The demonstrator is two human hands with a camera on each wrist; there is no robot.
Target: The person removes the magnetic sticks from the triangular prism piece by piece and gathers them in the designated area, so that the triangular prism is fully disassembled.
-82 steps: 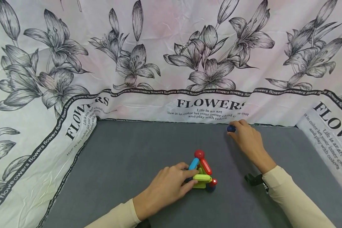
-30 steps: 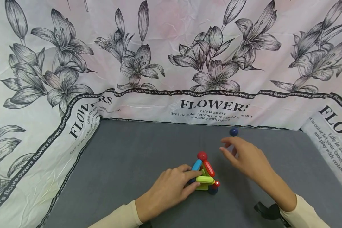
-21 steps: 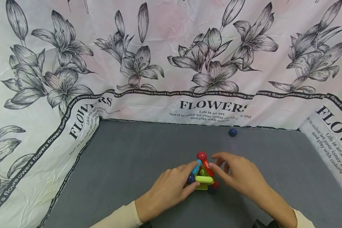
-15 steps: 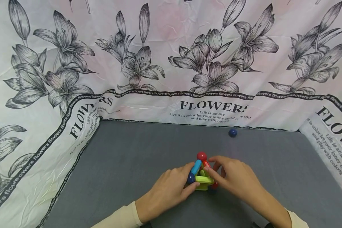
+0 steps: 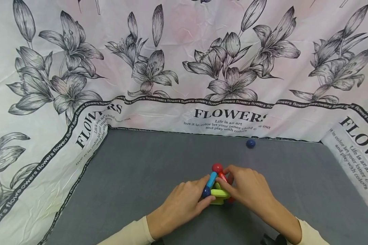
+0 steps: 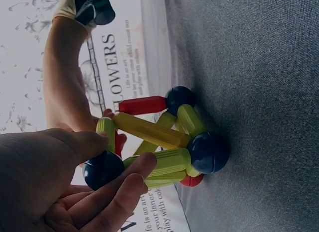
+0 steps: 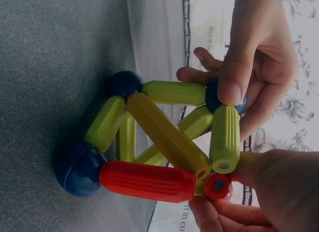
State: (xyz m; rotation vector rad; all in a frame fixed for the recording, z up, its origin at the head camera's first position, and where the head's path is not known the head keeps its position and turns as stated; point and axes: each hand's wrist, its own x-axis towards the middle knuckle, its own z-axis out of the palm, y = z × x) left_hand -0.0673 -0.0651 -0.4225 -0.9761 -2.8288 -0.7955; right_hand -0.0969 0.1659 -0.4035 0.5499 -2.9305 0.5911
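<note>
Magnetic rods and balls form a small framework on the grey table. My left hand [image 5: 182,202] grips a dark blue ball [image 6: 103,170] at its upper left corner, thumb and fingers on either side. My right hand [image 5: 254,187] pinches the upper red rod [image 5: 222,177]; its bare end shows in the right wrist view, beside the free ends of a yellow-green rod [image 7: 225,137] and a slanted yellow rod [image 7: 169,134]. Another red rod [image 7: 147,181] rises from a lower blue ball [image 7: 79,168]. A red ball [image 5: 217,167] joins the upper red rod to a light blue rod [image 5: 211,179].
A loose dark blue ball [image 5: 250,143] lies near the back edge of the grey table [image 5: 147,160]. Behind it hangs a white cloth [image 5: 159,114] printed with flowers and lettering, which also borders the table at both sides.
My right hand has let go of the loose dark blue ball at the back, come forward and taken hold of the upper red rod. My left index finger has shifted back off the front rod.
</note>
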